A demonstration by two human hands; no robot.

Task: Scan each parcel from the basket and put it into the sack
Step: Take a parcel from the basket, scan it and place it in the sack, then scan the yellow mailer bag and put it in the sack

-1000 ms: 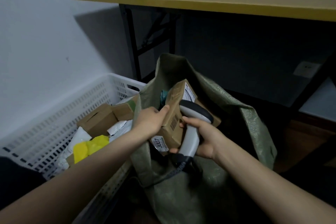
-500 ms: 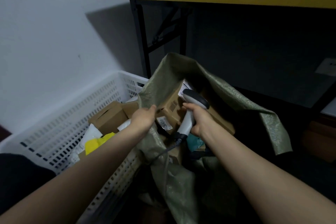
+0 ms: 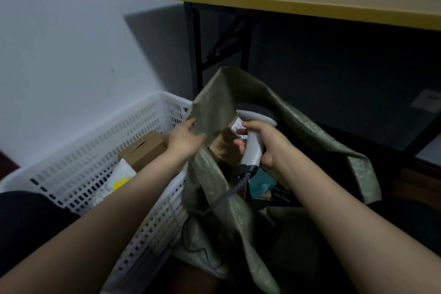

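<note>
A green woven sack (image 3: 310, 136) stands open in the middle. Inside it lies a brown cardboard parcel (image 3: 224, 145) with a white label, beside a teal packet (image 3: 261, 185). My left hand (image 3: 185, 139) pinches the sack's left rim and holds it up. My right hand (image 3: 265, 144) grips the grey handheld scanner (image 3: 255, 126) over the sack's mouth; its coiled cable hangs down. The white slotted basket (image 3: 100, 150) sits to the left, with a brown box (image 3: 143, 150) and white and yellow packets (image 3: 119, 180) in it.
A yellow-topped table (image 3: 298, 5) on black legs stands behind the sack. A pale wall runs along the left behind the basket. Dark floor lies to the right, with a white paper (image 3: 427, 100) at the far right.
The cardboard parcel has gone from my left hand down into the sack. My left hand has let it go and taken hold of the sack's rim. The scanner stays in my right hand.
</note>
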